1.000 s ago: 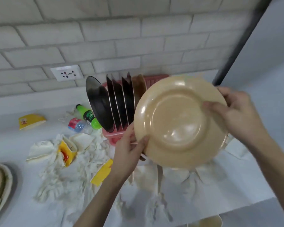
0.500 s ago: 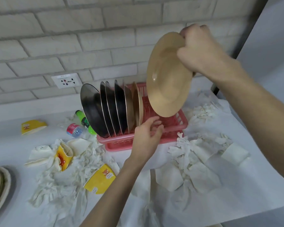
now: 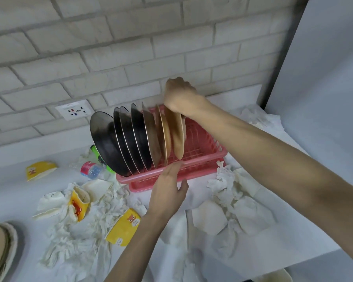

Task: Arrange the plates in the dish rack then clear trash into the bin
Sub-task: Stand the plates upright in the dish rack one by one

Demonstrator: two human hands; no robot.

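Note:
A pink dish rack [image 3: 204,157] stands on the white counter against the brick wall. Several plates stand on edge in it, dark ones [image 3: 110,143] at the left and tan ones to the right. My right hand [image 3: 180,94] grips the top rim of the rightmost tan plate [image 3: 177,135], which stands upright in the rack. My left hand [image 3: 167,188] rests with straight fingers on the rack's front rim, holding nothing. Crumpled white tissues [image 3: 232,200] and yellow paper cups [image 3: 124,226] litter the counter around the rack.
A green bottle [image 3: 99,157] and a clear bottle with a pink label [image 3: 90,169] lie left of the rack. Another stack of plates [image 3: 0,251] sits at the lower left edge. A wall socket [image 3: 74,109] is behind. A pale bin rim [image 3: 277,276] shows below the counter edge.
My right hand has lowered the tan plate from up in the air into the rack beside the other tan plates. My left hand stays at the rack's front rim.

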